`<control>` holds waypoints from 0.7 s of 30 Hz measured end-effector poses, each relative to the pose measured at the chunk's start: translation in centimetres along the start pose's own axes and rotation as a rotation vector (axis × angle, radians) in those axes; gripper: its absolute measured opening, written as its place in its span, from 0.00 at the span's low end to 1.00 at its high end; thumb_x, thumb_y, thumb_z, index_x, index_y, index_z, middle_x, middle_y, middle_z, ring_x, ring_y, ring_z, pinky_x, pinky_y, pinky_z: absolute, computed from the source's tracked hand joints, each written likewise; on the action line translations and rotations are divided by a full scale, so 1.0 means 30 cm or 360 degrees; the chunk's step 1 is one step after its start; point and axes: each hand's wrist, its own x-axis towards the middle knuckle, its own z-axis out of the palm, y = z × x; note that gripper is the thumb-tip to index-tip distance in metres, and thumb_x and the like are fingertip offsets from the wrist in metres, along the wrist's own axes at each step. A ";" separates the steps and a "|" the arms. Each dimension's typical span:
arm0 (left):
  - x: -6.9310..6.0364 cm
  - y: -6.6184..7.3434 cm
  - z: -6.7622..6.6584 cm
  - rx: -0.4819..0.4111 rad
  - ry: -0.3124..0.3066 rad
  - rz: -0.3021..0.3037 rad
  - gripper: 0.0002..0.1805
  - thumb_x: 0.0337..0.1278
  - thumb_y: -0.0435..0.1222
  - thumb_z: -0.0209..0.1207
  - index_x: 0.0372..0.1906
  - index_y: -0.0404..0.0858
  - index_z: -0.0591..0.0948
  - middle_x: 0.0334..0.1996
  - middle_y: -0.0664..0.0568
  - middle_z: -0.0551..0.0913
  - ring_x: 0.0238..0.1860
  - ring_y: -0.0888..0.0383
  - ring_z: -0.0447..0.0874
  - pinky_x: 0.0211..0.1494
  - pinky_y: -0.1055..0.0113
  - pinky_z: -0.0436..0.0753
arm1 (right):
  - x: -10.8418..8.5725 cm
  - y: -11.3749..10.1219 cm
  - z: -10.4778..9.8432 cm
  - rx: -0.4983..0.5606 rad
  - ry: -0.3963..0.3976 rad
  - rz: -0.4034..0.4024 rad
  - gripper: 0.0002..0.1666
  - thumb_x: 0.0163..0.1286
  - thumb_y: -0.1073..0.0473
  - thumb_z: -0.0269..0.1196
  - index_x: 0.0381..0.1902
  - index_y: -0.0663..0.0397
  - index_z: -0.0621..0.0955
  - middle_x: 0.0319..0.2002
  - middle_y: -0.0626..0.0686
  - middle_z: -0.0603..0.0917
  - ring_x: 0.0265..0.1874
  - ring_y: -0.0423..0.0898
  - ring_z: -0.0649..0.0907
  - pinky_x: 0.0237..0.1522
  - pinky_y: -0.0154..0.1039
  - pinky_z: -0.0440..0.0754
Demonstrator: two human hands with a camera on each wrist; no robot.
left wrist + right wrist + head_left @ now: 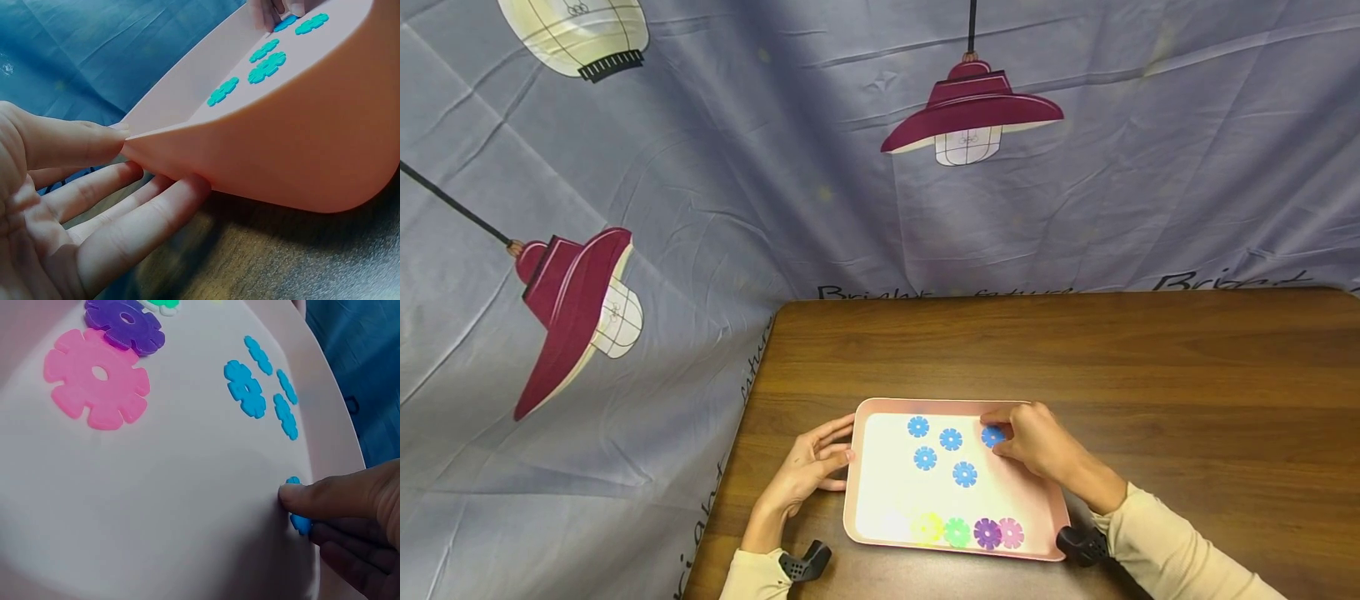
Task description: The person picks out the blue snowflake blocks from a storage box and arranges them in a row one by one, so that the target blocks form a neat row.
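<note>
A pink tray [883, 492] lies on the wooden table. At its left side my left hand [805, 471] holds the edge, thumb at the rim and fingers against the outer wall, as the left wrist view shows. Over the far right corner, my right hand [1037, 437] pinches a blue notched disc [301, 524] low at the tray floor, partly hidden by the thumb. Several more blue notched discs [951, 439] lie toward the back of the tray. Along the near wall are a yellow disc [931, 527], a green disc [957, 533], a purple disc [984, 533] and a pink disc [1013, 533].
The wooden table [1187, 400] extends to the right of the tray. A grey-blue printed cloth [820, 183] hangs behind and along the left side. In the right wrist view, the purple disc overlaps the pink one.
</note>
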 end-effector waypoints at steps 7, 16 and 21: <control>0.000 -0.002 -0.001 0.0012 -0.0004 0.0005 0.33 0.63 0.27 0.60 0.72 0.33 0.65 0.69 0.32 0.64 0.58 0.39 0.77 0.37 0.51 0.87 | 0.006 -0.004 0.010 -0.0108 0.0012 -0.0022 0.21 0.45 0.71 0.74 0.42 0.63 0.87 0.41 0.55 0.88 0.39 0.47 0.85 0.43 0.48 0.85; 0.001 -0.002 -0.001 0.0006 0.0004 0.0000 0.32 0.63 0.26 0.60 0.72 0.33 0.65 0.69 0.32 0.65 0.58 0.40 0.77 0.37 0.51 0.87 | 0.008 -0.016 0.004 -0.0175 -0.0025 -0.0106 0.19 0.46 0.69 0.74 0.40 0.63 0.88 0.36 0.54 0.89 0.30 0.40 0.79 0.33 0.39 0.83; 0.002 -0.003 -0.001 0.0010 0.0006 -0.0002 0.32 0.63 0.26 0.60 0.72 0.33 0.65 0.68 0.32 0.65 0.58 0.41 0.78 0.37 0.51 0.87 | 0.009 -0.019 0.001 -0.0211 -0.0029 -0.0133 0.16 0.48 0.70 0.73 0.39 0.63 0.88 0.35 0.52 0.88 0.28 0.40 0.77 0.32 0.38 0.82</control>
